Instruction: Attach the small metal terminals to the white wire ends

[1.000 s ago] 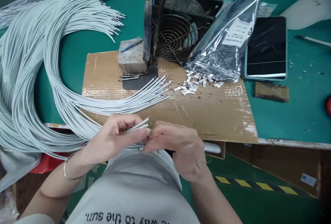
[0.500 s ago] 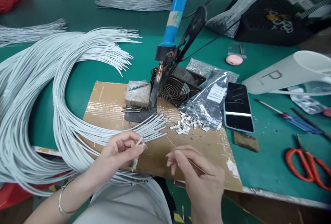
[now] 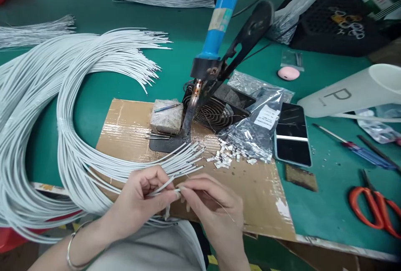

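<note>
Between the thumb and fingers of my left hand (image 3: 138,206) is a white cable (image 3: 165,184), its end poking out toward the right. My right hand (image 3: 216,210) is closed in a pinch, its fingertips meeting those of my left at the cable end; what lies exactly between them is hidden. A thin wire, looking like solder wire (image 3: 224,208), runs across the right hand's fingers and palm. Just behind both hands lie the cut ends of a white cable bundle (image 3: 184,160). Small white connectors (image 3: 227,154) are scattered on the cardboard (image 3: 260,196).
A blue-handled soldering iron (image 3: 221,18) leans down in a black stand (image 3: 246,33) over the cardboard. Beside it are a stone-like block (image 3: 166,116), a round fan grille (image 3: 216,114) and a plastic bag (image 3: 260,131). Rightward lie a phone (image 3: 293,137), scissors (image 3: 372,204) and a cup (image 3: 351,91).
My right hand has moved left, from apart to touching the left fingertips at the cable end. The left hand has shifted slightly down; the view has shifted a little.
</note>
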A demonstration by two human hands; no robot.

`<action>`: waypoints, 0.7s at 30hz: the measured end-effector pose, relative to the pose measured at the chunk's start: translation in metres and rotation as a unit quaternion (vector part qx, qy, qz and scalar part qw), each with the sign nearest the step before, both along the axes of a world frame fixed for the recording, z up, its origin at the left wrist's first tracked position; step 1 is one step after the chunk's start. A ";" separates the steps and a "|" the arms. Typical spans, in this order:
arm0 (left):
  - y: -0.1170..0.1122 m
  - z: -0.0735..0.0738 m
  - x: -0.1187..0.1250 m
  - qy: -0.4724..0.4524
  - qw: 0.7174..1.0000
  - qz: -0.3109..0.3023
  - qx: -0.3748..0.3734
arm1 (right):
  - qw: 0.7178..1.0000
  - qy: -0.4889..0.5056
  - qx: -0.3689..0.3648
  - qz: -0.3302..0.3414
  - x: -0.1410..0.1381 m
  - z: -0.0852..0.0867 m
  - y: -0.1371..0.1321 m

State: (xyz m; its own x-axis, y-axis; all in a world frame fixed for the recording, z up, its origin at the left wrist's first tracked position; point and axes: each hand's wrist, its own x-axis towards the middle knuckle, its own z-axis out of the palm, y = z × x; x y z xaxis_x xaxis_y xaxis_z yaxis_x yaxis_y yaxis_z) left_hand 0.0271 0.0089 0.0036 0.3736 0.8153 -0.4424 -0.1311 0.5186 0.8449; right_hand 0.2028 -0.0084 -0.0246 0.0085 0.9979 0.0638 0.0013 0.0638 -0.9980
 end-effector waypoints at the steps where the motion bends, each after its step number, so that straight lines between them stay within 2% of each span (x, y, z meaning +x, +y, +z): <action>1: 0.000 0.000 0.000 0.000 1.000 -0.006 -0.007 | 1.000 -0.008 0.010 -0.006 -0.001 0.001 0.000; 5: 0.003 0.002 -0.003 -0.003 0.999 -0.027 -0.036 | 0.999 -0.011 0.036 -0.034 -0.002 0.004 0.002; 8: 0.005 0.002 -0.005 -0.008 0.998 -0.030 -0.060 | 0.995 0.035 0.003 -0.089 -0.001 0.004 0.002; 10: 0.005 0.002 -0.005 -0.015 0.997 -0.027 -0.073 | 0.993 0.048 -0.020 -0.103 0.000 0.004 0.002; 14: 0.004 0.004 -0.003 -0.020 0.997 0.001 -0.069 | 0.995 0.047 -0.060 -0.069 -0.001 0.004 -0.001; 18: 0.006 0.005 -0.001 -0.041 0.997 0.027 -0.064 | 0.999 0.025 -0.029 -0.022 -0.003 0.001 -0.003; 21: 0.006 0.004 -0.001 -0.051 0.997 0.023 -0.057 | 1.000 0.017 -0.013 -0.017 -0.003 -0.002 -0.003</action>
State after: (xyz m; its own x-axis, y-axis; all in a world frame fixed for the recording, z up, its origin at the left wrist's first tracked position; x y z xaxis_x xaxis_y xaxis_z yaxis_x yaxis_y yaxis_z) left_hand 0.0266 0.0147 0.0077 0.3855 0.7787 -0.4950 -0.2389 0.6024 0.7616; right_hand 0.1999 -0.0113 -0.0263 0.0439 0.9983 0.0375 -0.0300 0.0389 -0.9988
